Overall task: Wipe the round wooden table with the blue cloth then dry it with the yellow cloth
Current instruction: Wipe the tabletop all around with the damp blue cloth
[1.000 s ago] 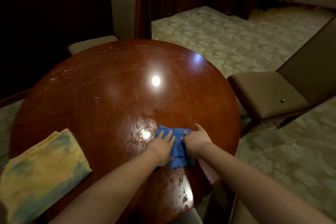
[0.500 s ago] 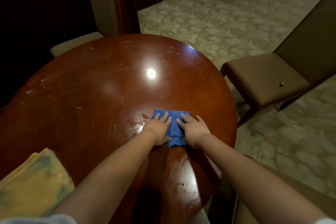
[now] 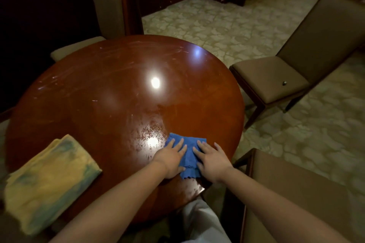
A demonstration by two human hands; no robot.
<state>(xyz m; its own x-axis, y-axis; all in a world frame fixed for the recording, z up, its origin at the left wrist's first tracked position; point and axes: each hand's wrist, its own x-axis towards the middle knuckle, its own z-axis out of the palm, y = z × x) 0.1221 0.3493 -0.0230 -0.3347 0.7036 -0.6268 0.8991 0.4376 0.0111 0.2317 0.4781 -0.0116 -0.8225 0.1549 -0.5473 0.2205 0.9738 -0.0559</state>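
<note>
The round, glossy red-brown wooden table [image 3: 110, 92] sits in front of you, and your small crumpled blue cloth [image 3: 188, 154] lies near its right front edge. Your left hand [image 3: 171, 156] and right hand [image 3: 211, 161] both press flat on the cloth, fingers straight and spread, neither curled round it. Just left of the cloth there is a speckled wet patch [image 3: 152, 134]; the far half shows only dry streaks, so most of the wiping looks undone. With so little cloth under two palms, it could bunch or slip out, leaving bare skin to smear the polish. A stroke toward you could carry it over the rim. The folded yellow cloth with green stains [image 3: 49, 179] overhangs the left front edge, so a wide sweep could knock it off.
</note>
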